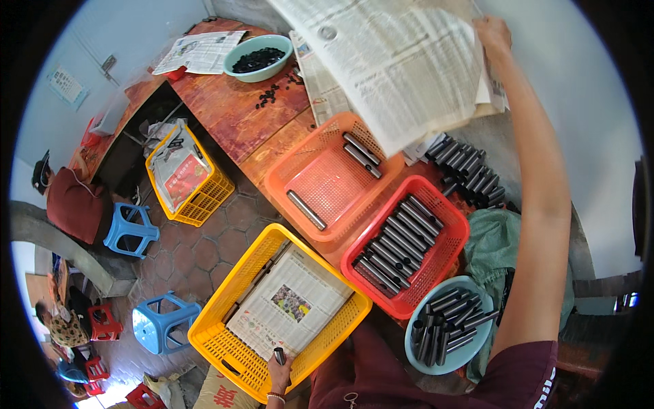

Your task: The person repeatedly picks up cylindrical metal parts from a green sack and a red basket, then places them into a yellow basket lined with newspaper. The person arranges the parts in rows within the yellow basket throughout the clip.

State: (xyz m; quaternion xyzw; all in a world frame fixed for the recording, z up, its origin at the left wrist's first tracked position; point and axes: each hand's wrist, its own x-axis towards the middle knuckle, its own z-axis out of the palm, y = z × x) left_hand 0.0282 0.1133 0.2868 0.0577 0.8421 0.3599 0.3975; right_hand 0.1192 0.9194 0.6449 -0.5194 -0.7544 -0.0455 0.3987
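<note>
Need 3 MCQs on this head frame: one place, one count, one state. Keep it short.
1. Where does the folded newspaper lie?
A. in the yellow basket
B. in the red basket
C. on a stool
2. How many tubes are in the orange basket?
A. one
B. three
C. six
3. What is the right hand doing?
A. resting flat on the table
B. holding up a newspaper sheet
C. gripping a bowl

A: it lines the basket floor. B: two tubes lie together, one apart. B: fingers grip the raised sheet's edge.
</note>
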